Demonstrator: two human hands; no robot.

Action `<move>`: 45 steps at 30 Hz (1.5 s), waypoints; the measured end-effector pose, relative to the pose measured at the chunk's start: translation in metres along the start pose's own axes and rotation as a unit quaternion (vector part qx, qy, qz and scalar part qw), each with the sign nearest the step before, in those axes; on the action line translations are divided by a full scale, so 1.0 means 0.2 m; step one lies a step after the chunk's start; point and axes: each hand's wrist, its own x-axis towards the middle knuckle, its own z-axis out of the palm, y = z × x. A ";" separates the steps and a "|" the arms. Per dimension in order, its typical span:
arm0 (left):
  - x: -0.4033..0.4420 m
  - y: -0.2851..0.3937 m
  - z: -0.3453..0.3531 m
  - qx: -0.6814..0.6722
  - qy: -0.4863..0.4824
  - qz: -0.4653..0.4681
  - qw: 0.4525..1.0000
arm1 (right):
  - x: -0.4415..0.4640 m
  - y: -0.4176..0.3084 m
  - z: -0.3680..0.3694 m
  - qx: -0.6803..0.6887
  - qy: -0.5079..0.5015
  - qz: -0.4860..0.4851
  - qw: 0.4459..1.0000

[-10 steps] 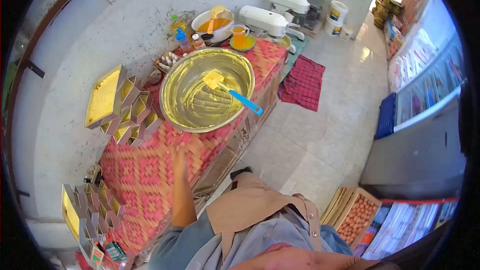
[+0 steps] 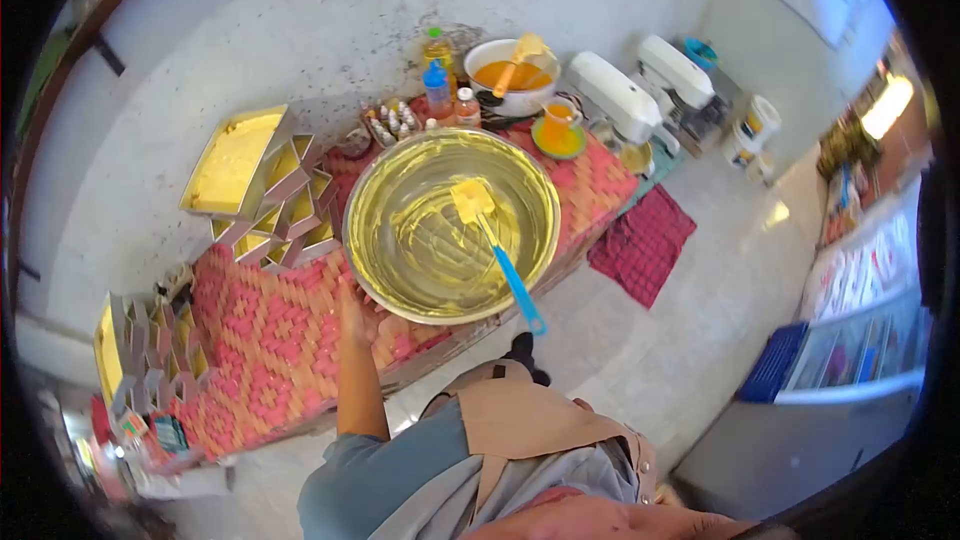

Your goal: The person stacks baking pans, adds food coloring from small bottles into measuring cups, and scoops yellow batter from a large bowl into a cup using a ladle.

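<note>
My left hand (image 2: 355, 312) is at the lower left rim of a large metal bowl (image 2: 400, 285), its fingers partly hidden and blurred against the bowl's edge. Yellow batter is smeared over the bowl's inside. A spatula (image 2: 515, 285) with a blue handle lies in it, its yellow-coated head on the bowl's floor and its handle over the near right rim. Of my right hand (image 2: 668, 496), only a small blurred part shows beside the apron at the bottom; its fingers cannot be made out.
Batter-filled tins (image 2: 235, 165) stand at the left on the red woven mat (image 2: 265, 340). Behind the bowl are bottles (image 2: 437, 90), a white pot (image 2: 540, 100) and an orange cup (image 2: 558, 120). White mixers (image 2: 615, 95) stand farther right. A red cloth (image 2: 645, 245) lies on the floor.
My left hand has come up to the bowl's lower left rim. The view has turned and moved closer, so the bowl looks larger and the crate of eggs is out of sight.
</note>
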 end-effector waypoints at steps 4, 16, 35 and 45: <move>0.06 0.00 0.12 -0.061 -0.020 0.037 0.997 | -0.03 -0.73 -0.54 0.068 0.069 0.033 0.995; 0.53 -0.07 -0.16 -0.014 0.021 -0.017 1.000 | 0.64 -0.64 -1.00 0.039 0.029 -0.148 0.988; 1.28 0.16 -0.29 -0.150 0.624 0.446 0.624 | 0.64 -2.00 -1.08 0.245 -0.112 -0.214 0.939; 1.00 0.10 -0.67 -0.158 0.607 0.446 0.638 | 0.51 -2.34 -0.92 0.333 -0.232 -0.212 0.889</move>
